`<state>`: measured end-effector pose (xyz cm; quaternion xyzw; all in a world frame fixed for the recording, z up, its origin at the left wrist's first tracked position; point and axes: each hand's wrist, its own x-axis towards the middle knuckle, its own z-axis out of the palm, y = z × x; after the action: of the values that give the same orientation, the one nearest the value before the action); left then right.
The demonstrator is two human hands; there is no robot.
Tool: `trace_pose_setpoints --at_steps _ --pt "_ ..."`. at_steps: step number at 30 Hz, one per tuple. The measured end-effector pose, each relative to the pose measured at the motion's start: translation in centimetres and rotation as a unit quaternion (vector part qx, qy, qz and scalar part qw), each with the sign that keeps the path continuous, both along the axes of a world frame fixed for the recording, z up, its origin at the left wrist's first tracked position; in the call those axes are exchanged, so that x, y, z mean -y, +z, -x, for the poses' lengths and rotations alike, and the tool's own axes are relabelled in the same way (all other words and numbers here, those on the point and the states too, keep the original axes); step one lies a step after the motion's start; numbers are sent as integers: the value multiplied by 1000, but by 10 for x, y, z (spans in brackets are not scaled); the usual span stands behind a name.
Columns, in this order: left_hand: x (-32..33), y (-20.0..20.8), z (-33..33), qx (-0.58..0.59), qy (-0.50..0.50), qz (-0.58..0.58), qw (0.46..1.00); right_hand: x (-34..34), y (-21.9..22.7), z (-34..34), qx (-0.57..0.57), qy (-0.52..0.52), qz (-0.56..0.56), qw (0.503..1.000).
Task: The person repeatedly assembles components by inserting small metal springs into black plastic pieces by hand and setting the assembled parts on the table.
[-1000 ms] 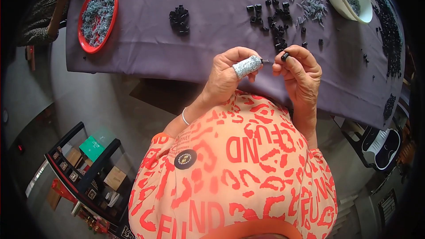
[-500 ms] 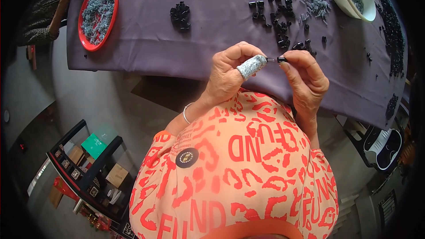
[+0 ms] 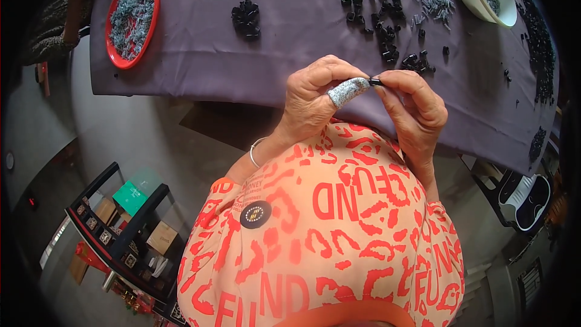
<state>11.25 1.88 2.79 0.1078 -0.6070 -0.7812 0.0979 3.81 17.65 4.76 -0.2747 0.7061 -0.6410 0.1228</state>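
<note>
My left hand (image 3: 308,100) is closed in a pinch, its thumb wrapped in a speckled grey-white finger cover (image 3: 348,92). Between its fingertips is a small part with a spring, now almost wholly hidden. Facing it, my right hand (image 3: 419,106) pinches a short black cylindrical cap (image 3: 376,82) between thumb and forefinger. The cap's end meets the left fingertips, over the table's near edge. Just beyond my hands lie several loose black caps (image 3: 387,39), with a heap of small metal springs (image 3: 437,3) behind them.
A purple cloth covers the table (image 3: 187,36). On it are a red basket (image 3: 157,15) of spring-like pieces, a black cluster (image 3: 246,19), a pale bowl (image 3: 507,22) and a dark pile (image 3: 540,48). Another person's sleeve (image 3: 48,33) shows far left. A shelf (image 3: 115,236) stands lower left.
My right hand has moved slightly left, bringing the black cap against the left fingertips. The spring that showed between the hands is now hidden. At far left, the other person's arm has shifted.
</note>
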Motion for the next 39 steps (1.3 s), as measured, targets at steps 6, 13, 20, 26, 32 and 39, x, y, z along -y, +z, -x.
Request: trace_pose_setpoints --at_steps 6,13,20,26,32,39 --pt "4 -3 1 -29 2 90 996 3 -2 3 -31 16 3 999" --pt "6 -11 7 -59 -12 151 987 4 -9 6 -109 12 -20 994" --pt "13 -39 23 -135 23 515 846 6 -33 17 -252 38 -143 956" --pt "9 -31 17 -21 -17 505 863 13 -40 14 -303 56 -233 922" --pt "22 -10 24 158 -121 224 954 23 -30 16 -310 72 -269 909" --pt "25 -23 29 223 -136 102 960 23 -30 18 -287 112 -238 921"
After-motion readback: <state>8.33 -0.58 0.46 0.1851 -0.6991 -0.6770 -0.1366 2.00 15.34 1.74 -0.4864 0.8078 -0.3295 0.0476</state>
